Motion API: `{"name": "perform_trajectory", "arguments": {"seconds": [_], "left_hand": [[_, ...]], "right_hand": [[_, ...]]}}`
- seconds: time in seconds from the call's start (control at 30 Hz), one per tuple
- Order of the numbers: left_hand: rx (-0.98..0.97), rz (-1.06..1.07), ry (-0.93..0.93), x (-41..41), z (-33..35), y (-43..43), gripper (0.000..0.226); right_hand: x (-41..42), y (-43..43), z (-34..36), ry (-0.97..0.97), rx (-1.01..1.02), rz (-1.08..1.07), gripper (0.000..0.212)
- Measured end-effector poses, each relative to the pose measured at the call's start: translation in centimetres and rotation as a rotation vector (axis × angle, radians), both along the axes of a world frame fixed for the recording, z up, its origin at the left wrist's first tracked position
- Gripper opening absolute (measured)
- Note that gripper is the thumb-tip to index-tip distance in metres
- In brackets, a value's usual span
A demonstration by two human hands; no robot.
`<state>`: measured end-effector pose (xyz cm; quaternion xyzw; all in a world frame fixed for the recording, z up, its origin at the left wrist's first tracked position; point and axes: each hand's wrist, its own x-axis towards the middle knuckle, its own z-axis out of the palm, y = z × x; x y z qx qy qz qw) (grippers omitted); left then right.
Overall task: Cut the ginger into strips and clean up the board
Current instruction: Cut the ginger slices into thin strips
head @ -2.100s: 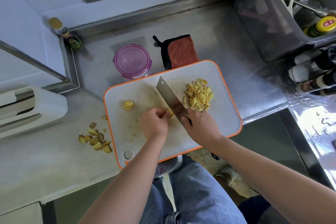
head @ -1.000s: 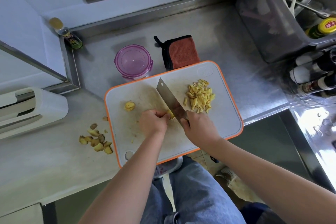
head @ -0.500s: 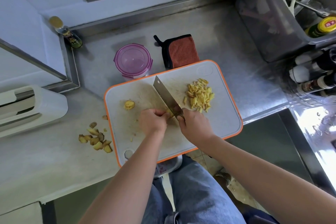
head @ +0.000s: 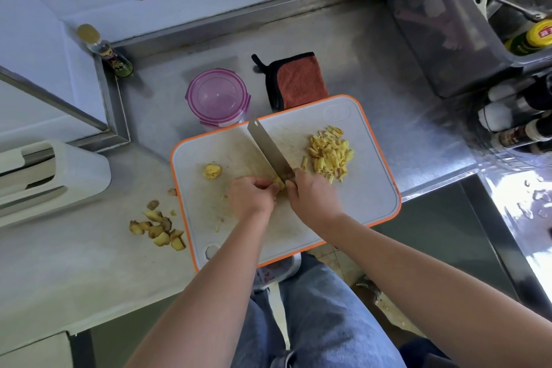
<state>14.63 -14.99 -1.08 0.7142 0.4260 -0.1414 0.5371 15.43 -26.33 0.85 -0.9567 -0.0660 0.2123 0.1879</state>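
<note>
A white cutting board (head: 367, 194) with an orange rim lies on the steel counter. My right hand (head: 313, 200) grips the handle of a cleaver (head: 268, 148), its blade pointing away across the board. My left hand (head: 251, 199) pinches a small ginger piece (head: 279, 183) right against the blade. A pile of cut ginger strips (head: 328, 154) lies on the board to the right of the blade. One loose ginger chunk (head: 212, 171) sits on the board to the left.
Ginger peel scraps (head: 158, 227) lie on the counter left of the board. Behind the board stand a purple-lidded container (head: 217, 97) and a red cloth (head: 298, 79). A bin (head: 442, 24) and bottles (head: 513, 125) crowd the right side; a small bottle (head: 106, 52) stands back left.
The cleaver has shifted a little to the left, closer to my left hand's fingers, while that hand stays on the ginger piece. The strip pile is unchanged.
</note>
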Motion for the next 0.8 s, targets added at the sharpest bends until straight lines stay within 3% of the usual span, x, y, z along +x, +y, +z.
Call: {"name": "perform_trajectory", "arguments": {"seconds": [0.13, 0.27, 0.37, 0.57, 0.8], "left_hand": [[0.004, 0.006, -0.009, 0.0, 0.0, 0.1, 0.025], [0.034, -0.014, -0.005, -0.1, -0.3, -0.1, 0.027], [0.031, -0.017, -0.014, 0.0, -0.2, -0.1, 0.027], [0.009, -0.009, -0.023, -0.3, 0.1, 0.0, 0.006], [0.005, -0.020, -0.021, 0.0, -0.1, 0.1, 0.012]], "right_hand": [[0.4, -0.7, -0.2, -0.011, 0.110, -0.133, 0.025], [0.9, -1.7, 0.9, -0.026, 0.160, -0.117, 0.025], [0.5, -1.7, 1.4, -0.005, 0.099, -0.021, 0.026], [-0.7, -1.7, 1.2, 0.036, 0.027, 0.018, 0.026], [-1.0, -1.5, 1.2, 0.081, -0.009, 0.030, 0.022]]}}
